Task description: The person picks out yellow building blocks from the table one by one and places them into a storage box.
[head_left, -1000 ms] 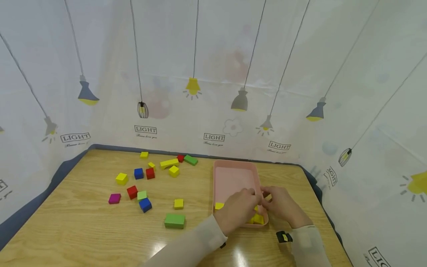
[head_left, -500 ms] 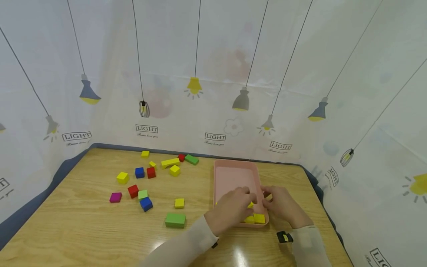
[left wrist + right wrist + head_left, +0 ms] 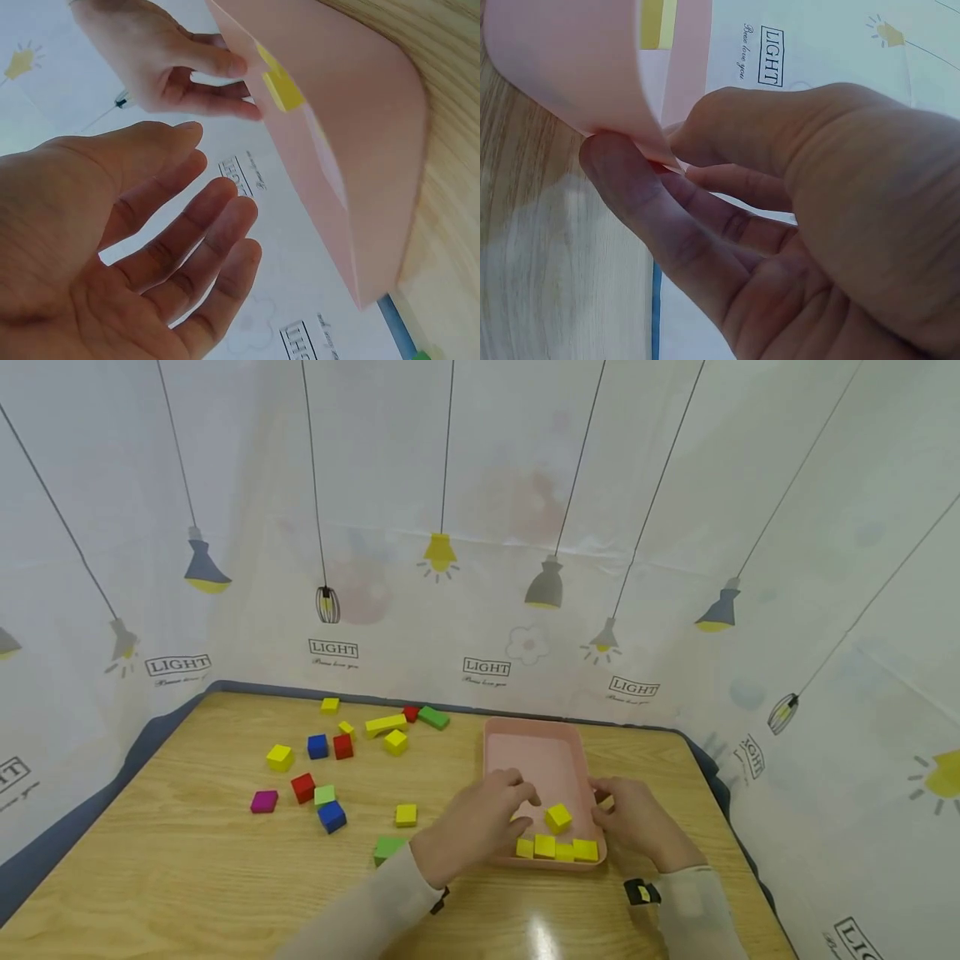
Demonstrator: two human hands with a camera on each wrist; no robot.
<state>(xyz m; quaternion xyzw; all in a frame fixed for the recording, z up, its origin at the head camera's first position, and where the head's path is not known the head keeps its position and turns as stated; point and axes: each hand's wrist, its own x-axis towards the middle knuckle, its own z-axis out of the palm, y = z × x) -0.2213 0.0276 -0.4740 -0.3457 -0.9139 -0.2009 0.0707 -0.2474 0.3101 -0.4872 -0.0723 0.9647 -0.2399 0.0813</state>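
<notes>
My right hand (image 3: 641, 822) pinches the right wall of a pink tray (image 3: 534, 727), thumb on the inner side and fingers along the outside, as the right wrist view (image 3: 765, 202) shows. Over the tray's left side hovers my left hand (image 3: 476, 818), its fingers loosely bent and nothing in them; the left wrist view shows its bare palm (image 3: 112, 247). Inside the tray, several yellow blocks (image 3: 544, 847) line the near end. A single yellow cube (image 3: 558, 818) lies just behind that row, tilted at an angle.
Left of the tray, loose blocks are scattered on the wooden table (image 3: 187, 860): a magenta block (image 3: 264, 802), a blue cube (image 3: 332, 817), a red cube (image 3: 303, 787), a yellow block (image 3: 406, 815). My left arm partly covers a green block (image 3: 387, 849). A printed curtain (image 3: 480, 610) stands behind.
My left hand has drawn back leftward from over the near right part of the tray, uncovering the yellow blocks there. My right hand stays at the tray's right wall.
</notes>
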